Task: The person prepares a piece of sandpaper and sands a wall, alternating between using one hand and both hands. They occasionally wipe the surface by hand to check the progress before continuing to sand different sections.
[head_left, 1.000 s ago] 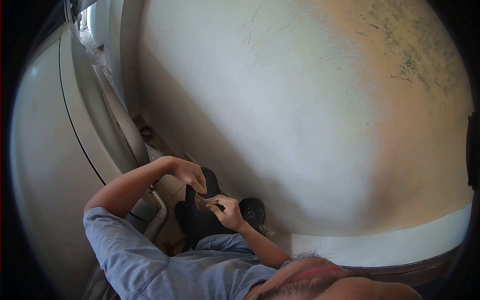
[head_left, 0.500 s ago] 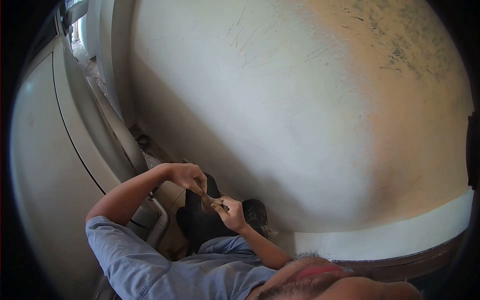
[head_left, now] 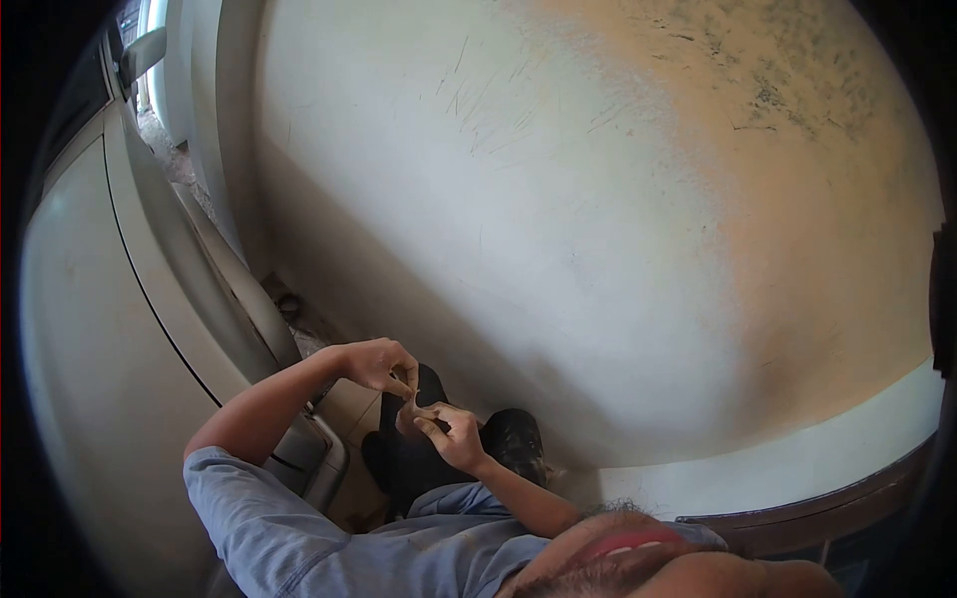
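Left hand (head_left: 384,365), nearly closed: pinched thin piece (head_left: 406,421) at 12 o'clock | right hand (head_left: 459,441), half-curled: gripped it at 3 o'clock | handling seemed unfinished; remainder undetermined.

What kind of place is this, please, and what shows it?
Probably a carport or garage: a pale vehicle with a side mirror is close to a scratched, stained wall, with tiled floor between them.

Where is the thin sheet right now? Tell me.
In the head view, low and left of centre: the thin sheet is pinched between the left hand and the right hand, in front of the dark trousers.
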`<state>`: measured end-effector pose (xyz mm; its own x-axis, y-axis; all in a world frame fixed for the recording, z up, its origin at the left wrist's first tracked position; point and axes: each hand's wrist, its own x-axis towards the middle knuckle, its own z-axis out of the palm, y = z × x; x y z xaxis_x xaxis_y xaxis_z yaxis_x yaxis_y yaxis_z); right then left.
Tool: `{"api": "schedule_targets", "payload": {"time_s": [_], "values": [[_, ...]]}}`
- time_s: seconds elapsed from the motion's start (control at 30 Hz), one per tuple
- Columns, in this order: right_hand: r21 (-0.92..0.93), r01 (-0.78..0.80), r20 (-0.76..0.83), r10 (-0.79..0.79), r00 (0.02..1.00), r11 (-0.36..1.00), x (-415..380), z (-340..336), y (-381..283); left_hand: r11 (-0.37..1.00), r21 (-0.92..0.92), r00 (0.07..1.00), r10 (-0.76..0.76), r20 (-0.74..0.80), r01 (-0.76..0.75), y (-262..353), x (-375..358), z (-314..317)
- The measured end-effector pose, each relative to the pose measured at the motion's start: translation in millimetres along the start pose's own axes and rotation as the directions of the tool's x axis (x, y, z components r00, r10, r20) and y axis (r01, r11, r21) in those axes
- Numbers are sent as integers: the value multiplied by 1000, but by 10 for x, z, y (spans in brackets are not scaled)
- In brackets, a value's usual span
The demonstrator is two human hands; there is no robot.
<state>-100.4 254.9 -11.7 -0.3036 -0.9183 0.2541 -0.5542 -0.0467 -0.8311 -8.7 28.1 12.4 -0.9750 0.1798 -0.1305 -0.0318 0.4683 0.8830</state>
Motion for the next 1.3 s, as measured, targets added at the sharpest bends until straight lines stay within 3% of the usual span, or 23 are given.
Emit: {"api": "schedule_targets", "payload": {"time_s": [0.07, 0.2, 0.27, 0.37, 0.47, 0.53, 0.6, 0.63, 0.67, 0.7, 0.73, 0.77, 0.8, 0.83, 0.87, 0.9, 0.93, 0.97, 1.07, 1.13, 1.23, 1.27, 1.3], "values": [[57, -49, 66, 45, 997, 997, 31, 1, -25, 998, -31, 999, 45, -11, -46, 19, -4, -9], [65, -5, -23, 6, 1000, 998, 112, 8, -233, 996, -79, 999, 32, -11, -33, 95, -16, -45], [152, -182, -4, 185, 983, 972, 147, -3, -359, 995, -90, 995, 44, -85, -52, 75, -11, -58], [321, -236, -7, 251, 968, 917, 182, 141, -213, 984, -127, 989, 108, -103, -121, 132, -23, -69], [410, -159, -79, 209, 975, 898, 235, 144, -191, 964, -215, 984, 137, -111, -158, 43, 0, -31], [357, -140, -130, 197, 972, 924, 244, 6, -185, 829, -521, 965, 79, -250, -203, 24, -10, 5], [237, -211, -210, 262, 942, 948, 232, -223, -188, 818, -535, 960, 75, -269, -213, -32, -3, 17], [308, -180, -216, 253, 943, 934, 234, -295, -74, 803, -551, 954, 69, -293, -227, -31, 37, 25], [288, -172, -236, 244, 941, 942, 239, -407, -55, 802, -544, 953, 97, -288, -246, 0, 44, 31], [389, -89, -326, 227, 918, 917, 252, -592, -58, 961, -264, 952, -1, -307, -85, 138, 2, 23], [482, 3, -409, 222, 885, 876, 273, -765, -172, 993, 35, 927, -91, -363, 111, 205, -31, 43], [423, 59, -501, 179, 847, 904, 261, -1004, -315, 995, 34, 930, -72, -360, 90, 147, -41, 71], [362, 106, -580, 135, 803, 926, 313, -1367, -595, 926, 349, 956, -37, -291, 143, 37, -73, 96], [140, 224, -631, -88, 771, 964, 327, -1774, -669, 759, 631, 976, -30, -215, 162, -35, -102, 132], [-329, 311, -642, -453, 619, 892, 387, -2212, -789, 761, 631, 978, -19, -206, 148, -41, -131, 172], [-822, -4, -493, -707, 507, 570, 352, -2662, -1019, 762, 599, 968, -177, -176, 248, -22, -166, 172], [-757, -61, -622, -689, 372, 650, 443, -2844, -1307, 740, 574, 933, -331, -142, 350, 4, -169, 139], [-861, -239, -507, -785, 357, 448, 446, -3188, -1451, 727, 548, 895, -433, -103, 414, 64, -137, 98], [-878, -343, -444, -838, 317, 335, 580, -3829, -1598, 701, 547, 881, -442, -172, 458, 43, -128, 38], [-859, -497, -374, -813, 447, 123, 633, -4159, -1446, 682, 553, 872, -447, -202, 478, 80, -135, -87], [-870, -478, -339, -851, 402, 121, 827, -4465, -1233, 749, 318, 803, -465, -373, 581, -27, -16, -259], [-859, -492, -359, -851, 383, 142, 897, -4562, -1388, 734, 341, 800, -465, -379, 587, -21, 24, -317], [-882, -463, -315, -844, 434, 91, 959, -4680, -1605, 749, 332, 805, -441, -398, 574, -20, 29, -330]]}}
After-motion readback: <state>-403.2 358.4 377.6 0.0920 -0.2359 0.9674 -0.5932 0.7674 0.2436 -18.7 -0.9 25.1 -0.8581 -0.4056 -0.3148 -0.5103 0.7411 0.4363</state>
